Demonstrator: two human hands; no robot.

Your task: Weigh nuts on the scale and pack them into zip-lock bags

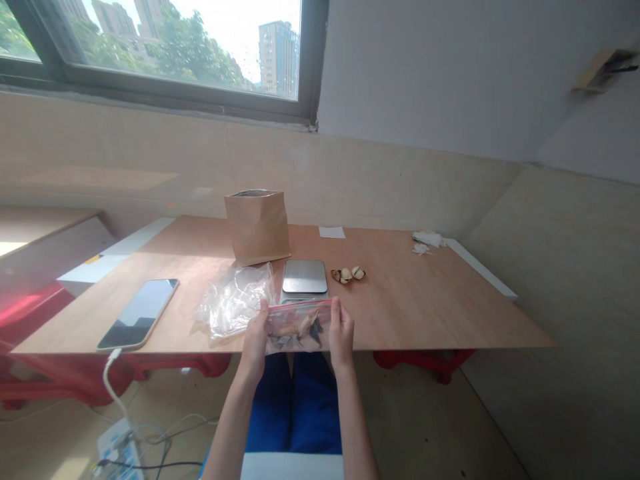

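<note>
A clear zip-lock bag (299, 328) with a red seal strip is held up at the table's front edge. Pale and dark dried pieces show through its plastic. My left hand (257, 340) grips its left end and my right hand (341, 333) its right end, thumbs near the seal. Just behind the bag sits a digital scale (305, 277) with a bare metal plate, its front partly hidden. A few cream and brown dried pieces (349, 274) lie right of the scale. Crumpled clear plastic bags (235, 303) lie to its left.
An open brown paper bag (257, 228) stands upright behind the plastic bags. A phone (139, 315) on a white cable lies at the left of the wooden table (425, 307). White paper (332, 232) and crumpled tissue (428, 239) lie toward the back. A power strip (120, 448) is on the floor.
</note>
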